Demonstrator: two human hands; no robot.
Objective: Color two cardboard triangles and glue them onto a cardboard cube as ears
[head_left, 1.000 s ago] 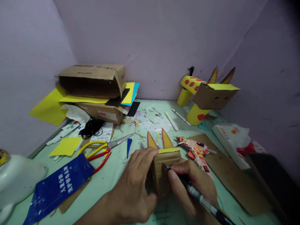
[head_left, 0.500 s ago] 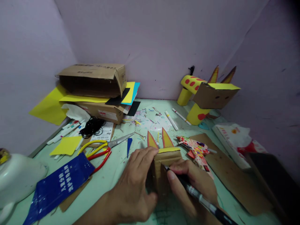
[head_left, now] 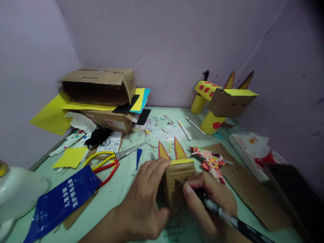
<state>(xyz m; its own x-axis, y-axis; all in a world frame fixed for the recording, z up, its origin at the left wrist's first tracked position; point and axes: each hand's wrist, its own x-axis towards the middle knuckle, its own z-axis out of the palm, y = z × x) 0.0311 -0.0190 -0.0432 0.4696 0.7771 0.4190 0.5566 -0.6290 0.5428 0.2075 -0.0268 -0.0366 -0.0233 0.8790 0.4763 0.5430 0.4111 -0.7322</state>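
In front of me stands a small cardboard box (head_left: 174, 192) with a yellow strip along its top edge and two pointed yellow ears (head_left: 180, 149) outlined in red. My left hand (head_left: 145, 199) is closed against the box's left side, fingertips at its top corner, steadying it. Between the fingers of my right hand (head_left: 212, 195) is a black pen (head_left: 227, 217), its tip on the front face of the box. A small dark curved mark shows on that face near the upper left.
Scissors (head_left: 111, 162) with yellow and red handles lie left, beside a blue packet (head_left: 65, 199). A spotted cardboard animal (head_left: 230, 103) stands at the back right. A glue gun (head_left: 210, 160) and a cardboard strip (head_left: 250, 185) lie right. Boxes (head_left: 98, 87) are stacked back left.
The pen tip has shifted slightly down and right on the box face, and the pen lies at a lower slant. A curved mark now shows there. My left hand stays in place.
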